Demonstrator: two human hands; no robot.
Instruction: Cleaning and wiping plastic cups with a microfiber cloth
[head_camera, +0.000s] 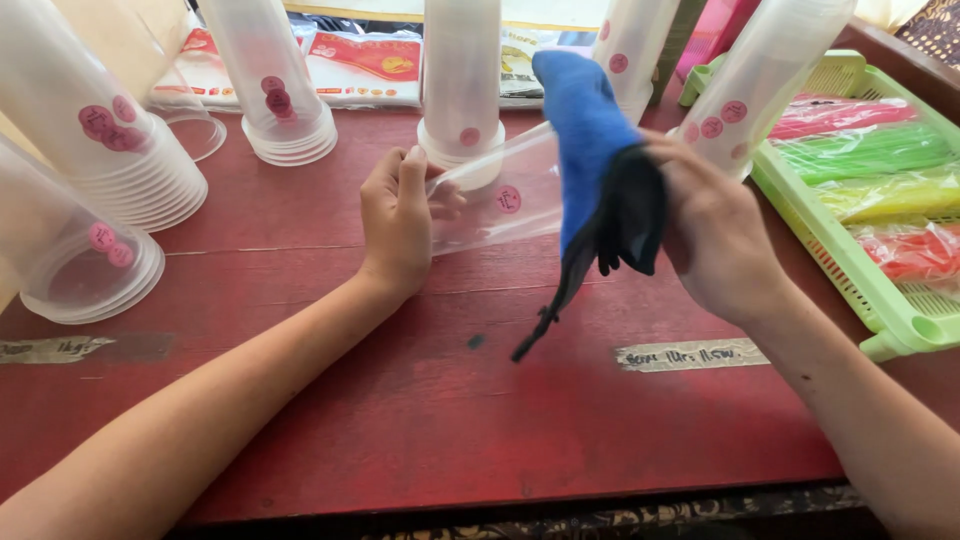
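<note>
A person is sitting at a dark red table (400, 420), seen from above, with both bare forearms reaching in from the bottom edge; the left hand (397, 222) is closing its fingers around the rim of a clear plastic cup (500, 195) lying on its side just above the table, its mouth facing the hand; the thumb is showing through the clear wall, while the fingertips are tucked behind the rim and hard to make out. The right hand (715, 235) is pinching a cloth (600, 170), blue on top and black below, and is holding it against the cup's far end; the cloth is covering that end, so whether it is touching the cup's base cannot be told; a thin black strip is dangling from the cloth toward the table. The right fingers are curling shut on the fabric and are mostly hidden behind it.

Tall stacks of clear cups (270, 80) with small pink round stickers are standing upside down along the back and left, their tops cut off by the frame; at right a green basket (890, 310) is holding bundles in pink, green, yellow and red, partly cut off; strips of tape (690, 354) with blurred handwriting are sticking to the table.
</note>
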